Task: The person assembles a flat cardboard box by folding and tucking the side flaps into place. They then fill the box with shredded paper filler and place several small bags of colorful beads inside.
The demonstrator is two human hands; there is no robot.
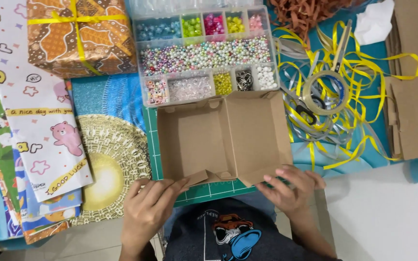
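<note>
the open cardboard box (pixel 221 137) sits on a green cutting mat (pixel 204 189) in the middle of the table, empty, its lid folded out to the right. the left hand (pixel 148 208) pinches the loose front flap (pixel 197 178) at the box's near edge; the right hand (pixel 291 186) grips the near corner of the lid, fingers curled over the cardboard. just behind the box, touching its far wall, lies a clear bead organiser (pixel 206 53): pastel pearls fill the long middle tray, and small compartments hold blue, green, pink, yellow and white beads. to the right, yellow ribbon (pixel 359 96) tangles with grey ribbon around a tape roll (pixel 325 92) and scissors (pixel 337 48). to the left lie patterned wrapping paper (pixel 39 116) and a wrapped gift (pixel 81 36) tied in yellow.
</note>
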